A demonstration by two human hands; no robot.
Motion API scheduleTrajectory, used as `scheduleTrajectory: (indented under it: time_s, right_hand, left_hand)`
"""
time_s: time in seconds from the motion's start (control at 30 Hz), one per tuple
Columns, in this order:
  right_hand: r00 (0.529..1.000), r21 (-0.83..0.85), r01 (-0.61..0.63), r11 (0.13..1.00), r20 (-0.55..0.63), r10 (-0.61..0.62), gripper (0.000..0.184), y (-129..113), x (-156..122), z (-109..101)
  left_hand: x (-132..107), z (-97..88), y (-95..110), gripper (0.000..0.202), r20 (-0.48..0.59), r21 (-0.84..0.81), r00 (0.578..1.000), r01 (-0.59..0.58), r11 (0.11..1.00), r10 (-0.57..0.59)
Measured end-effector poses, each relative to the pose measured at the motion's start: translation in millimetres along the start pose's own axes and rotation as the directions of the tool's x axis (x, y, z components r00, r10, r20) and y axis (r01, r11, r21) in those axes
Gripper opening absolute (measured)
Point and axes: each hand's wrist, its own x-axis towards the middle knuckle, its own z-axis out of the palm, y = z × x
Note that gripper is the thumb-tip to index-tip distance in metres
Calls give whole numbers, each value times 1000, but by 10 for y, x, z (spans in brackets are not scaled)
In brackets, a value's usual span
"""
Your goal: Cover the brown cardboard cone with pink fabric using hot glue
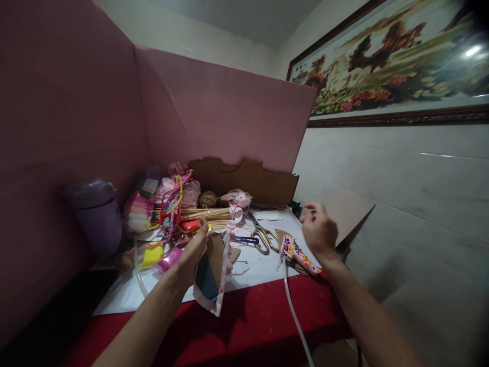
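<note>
So the left hand is clamping its fingers and thumb on a brown cardboard piece edged with pink patterned fabric, holding it up just left of and nearer than the gold-handled scissors, which are lying on the white sheet. The right hand is hovering to the right of the scissors with its fingers curling in, but honestly I can't tell whether they're closing on anything. A floral fabric strip is lying just right of the scissors, under that hand. Behind and left of the scissors, a bundle of thin wooden sticks and a ball of tan twine are sitting. Way off to the left of the scissors, a purple lidded cup is standing.
</note>
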Motion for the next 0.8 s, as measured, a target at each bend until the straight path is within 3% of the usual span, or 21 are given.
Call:
scheduleTrajectory:
  time_s: [0.07,0.13,0.17,0.27,0.4,0.6,0.7,0.8]
  right_hand:
    - [981,49,-44,998,-184,53,24,79,262,-70]
    - [967,44,-81,996,-239,89,27,131,446,-72]
    - [978,8,-105,994,-179,105,28,143,496,-42]
    - [978,-121,-59,991,190,82,25,119,481,169]
    - [921,-113,56,992,389,-8,15,29,285,600]
    - [896,-94,79,992,443,-29,22,-48,229,1083]
    - [917,-20,69,997,395,-56,18,-100,266,1118]
    - [954,112,52,992,290,-82,20,-170,302,995]
  left_hand:
    - [3,-13,-7,76,-15,2,1000,-2,1000,2]
    - [4,-20,-11,76,-25,15,1000,-9,1000,9]
    - [3,-21,-11,76,-28,20,1000,-12,1000,12]
    - [-5,-13,-3,75,-36,19,999,-9,1000,10]
    - [-34,7,10,73,-13,-13,999,-38,999,38]
    - [-61,18,12,70,-23,-32,999,-30,999,30]
    - [-44,0,4,71,-5,-48,1000,-17,999,17]
    - [-22,-21,-8,72,-8,-49,1000,-21,999,20]
